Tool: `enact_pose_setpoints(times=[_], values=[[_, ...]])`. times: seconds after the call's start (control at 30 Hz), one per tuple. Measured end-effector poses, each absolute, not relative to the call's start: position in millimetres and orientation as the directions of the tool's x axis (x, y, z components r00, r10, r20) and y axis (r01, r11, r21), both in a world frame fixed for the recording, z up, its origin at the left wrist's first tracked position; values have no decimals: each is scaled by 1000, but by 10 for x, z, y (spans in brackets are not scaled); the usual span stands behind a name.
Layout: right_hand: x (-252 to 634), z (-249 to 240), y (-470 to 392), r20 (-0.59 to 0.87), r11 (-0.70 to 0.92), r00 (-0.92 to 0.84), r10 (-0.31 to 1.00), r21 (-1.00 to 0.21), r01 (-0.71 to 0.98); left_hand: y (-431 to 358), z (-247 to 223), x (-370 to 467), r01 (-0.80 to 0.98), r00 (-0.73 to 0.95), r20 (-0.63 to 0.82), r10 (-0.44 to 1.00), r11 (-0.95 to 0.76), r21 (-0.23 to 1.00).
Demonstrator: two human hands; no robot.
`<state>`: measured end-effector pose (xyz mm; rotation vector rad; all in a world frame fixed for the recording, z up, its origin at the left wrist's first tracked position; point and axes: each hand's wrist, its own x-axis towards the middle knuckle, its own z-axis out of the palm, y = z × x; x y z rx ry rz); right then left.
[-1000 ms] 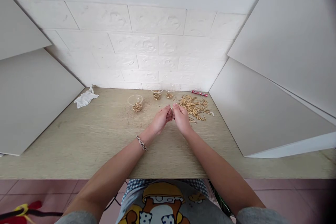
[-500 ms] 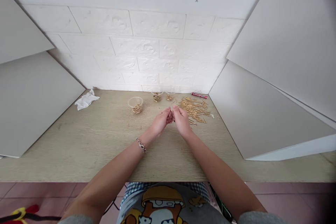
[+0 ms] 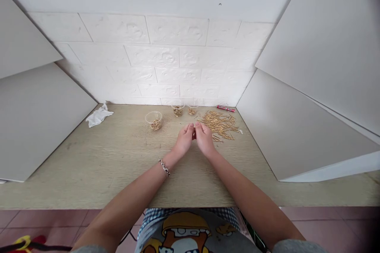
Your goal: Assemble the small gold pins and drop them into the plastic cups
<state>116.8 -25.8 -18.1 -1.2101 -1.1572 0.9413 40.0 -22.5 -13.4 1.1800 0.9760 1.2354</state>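
Note:
My left hand (image 3: 184, 139) and my right hand (image 3: 204, 138) meet thumb to thumb above the middle of the table. Both have their fingers curled in and pinched. Whatever sits between the fingertips is too small and too covered to make out. Just beyond my right hand spreads a pile of thin gold-coloured rods (image 3: 218, 122). To the left of my left hand stands a clear plastic cup (image 3: 153, 118) with small gold-coloured pieces in it. Farther back are a second clear cup (image 3: 178, 110) and a third clear cup (image 3: 192, 108), each holding small metal pieces.
A red tube-shaped item (image 3: 225, 108) lies at the back right by the wall. White crumpled tissue (image 3: 99, 115) rests at the back left. Pale panels (image 3: 38, 122) stand on both sides of the wooden table (image 3: 103, 166), and a brick-patterned wall (image 3: 160, 55) closes the back.
My hands have drawn closer together, thumbs now touching or nearly so. My left wrist has shifted slightly right. The cups and rods lie as before; the view has tilted a little.

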Motion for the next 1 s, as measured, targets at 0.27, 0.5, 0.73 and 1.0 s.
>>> enact_pose_setpoints(times=[0.27, 0.5, 0.73, 1.0], values=[[1216, -181, -238, 183, 163, 141, 973, -976, 143, -172, -175, 327, 22, 156, 172, 973, -178, 984], [1247, -174, -223, 157, 145, 90, 983, -980, 135, -168, -122, 279, 116, 218, 188, 958, -217, 969], [1285, -125, -232, 203, 196, 18, 979, -960, 200, -180, -14, 217, 115, 335, 205, 920, -256, 960], [1182, -182, -255, 226, 182, 196, 954, -958, 221, -175, -57, 291, -6, 268, 130, 954, -134, 991]])
